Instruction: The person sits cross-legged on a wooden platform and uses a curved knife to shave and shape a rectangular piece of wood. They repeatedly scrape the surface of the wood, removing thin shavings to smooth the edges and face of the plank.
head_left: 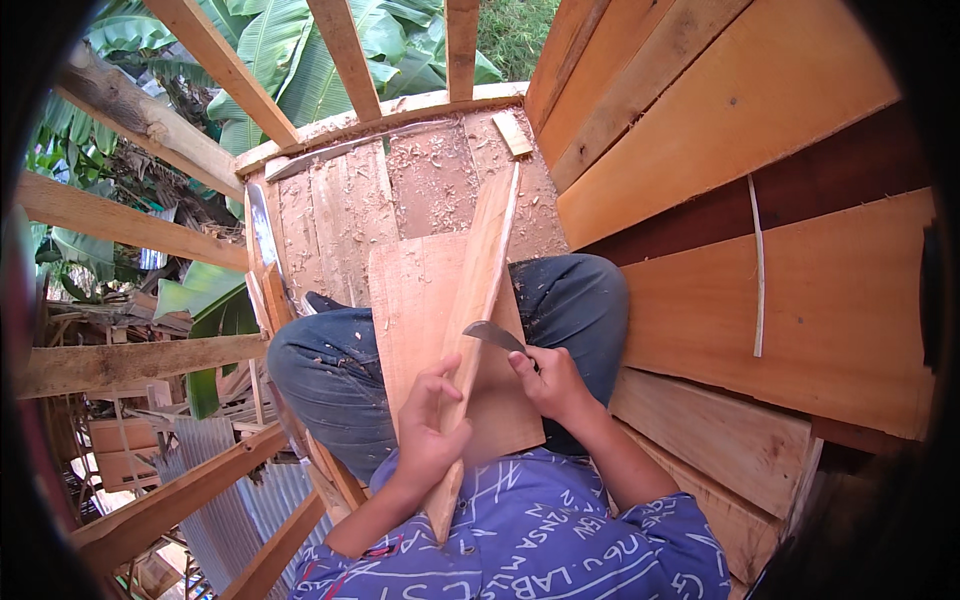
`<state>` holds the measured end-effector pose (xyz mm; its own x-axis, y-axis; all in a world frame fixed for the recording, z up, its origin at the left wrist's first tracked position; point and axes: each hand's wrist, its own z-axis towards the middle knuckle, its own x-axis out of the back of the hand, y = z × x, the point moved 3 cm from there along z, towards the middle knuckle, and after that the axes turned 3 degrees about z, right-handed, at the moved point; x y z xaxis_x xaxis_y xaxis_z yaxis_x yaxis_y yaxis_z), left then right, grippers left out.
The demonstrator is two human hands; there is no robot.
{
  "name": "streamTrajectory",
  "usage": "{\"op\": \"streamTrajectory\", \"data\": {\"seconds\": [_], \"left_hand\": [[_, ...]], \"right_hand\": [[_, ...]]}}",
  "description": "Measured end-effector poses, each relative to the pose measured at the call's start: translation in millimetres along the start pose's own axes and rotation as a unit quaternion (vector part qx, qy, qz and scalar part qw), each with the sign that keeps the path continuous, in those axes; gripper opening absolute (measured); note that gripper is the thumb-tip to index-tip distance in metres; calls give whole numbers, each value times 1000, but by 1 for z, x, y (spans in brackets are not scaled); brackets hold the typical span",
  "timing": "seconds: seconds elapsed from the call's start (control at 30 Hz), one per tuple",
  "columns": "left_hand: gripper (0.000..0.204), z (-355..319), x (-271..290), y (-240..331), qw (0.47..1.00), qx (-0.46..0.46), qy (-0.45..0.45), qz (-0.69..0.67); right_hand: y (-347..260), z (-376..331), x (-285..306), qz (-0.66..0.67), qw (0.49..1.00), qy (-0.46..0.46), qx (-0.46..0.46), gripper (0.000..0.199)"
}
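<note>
Lengthwise, strip [478, 285] ran near to far, left hand [430, 418] closed on nearer half; right hand [550, 380] clamped knife [497, 336], its tip over strip, contact uncertain.

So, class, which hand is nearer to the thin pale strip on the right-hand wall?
Right. The right hand, gripping the curved knife, is left of the thin pale strip; the left hand, on the long wooden piece, lies farther left.
</note>
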<state>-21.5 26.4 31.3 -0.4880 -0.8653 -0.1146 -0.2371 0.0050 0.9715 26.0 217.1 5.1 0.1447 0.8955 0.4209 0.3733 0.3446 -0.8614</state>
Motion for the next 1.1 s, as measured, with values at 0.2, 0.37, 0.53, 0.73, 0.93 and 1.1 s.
{"op": "streamTrajectory", "data": {"seconds": [0.2, 0.37, 0.53, 0.73, 0.93, 1.1], "left_hand": [[29, -4, 19, 10, 991, -42, 72, 107], [32, -2, 22, 23, 978, -29, 114, 175], [33, 3, 17, 15, 971, -46, 88, 219], [29, 6, 18, 10, 967, -39, 68, 241], [26, 3, 20, 11, 970, -16, 50, 239], [25, 8, 18, 5, 958, -49, 51, 278]], "right_hand": [[-24, 24, -26, 6, 997, -76, -10, 46], [-36, 40, -16, -174, 982, -30, 64, 50], [-27, 41, -2, -256, 961, -37, 92, 54], [-33, 58, 13, -329, 940, 24, 88, 56], [-45, 45, 1, -354, 930, -5, 101, 57], [-30, 58, 3, -349, 931, 33, 104, 62]]}}
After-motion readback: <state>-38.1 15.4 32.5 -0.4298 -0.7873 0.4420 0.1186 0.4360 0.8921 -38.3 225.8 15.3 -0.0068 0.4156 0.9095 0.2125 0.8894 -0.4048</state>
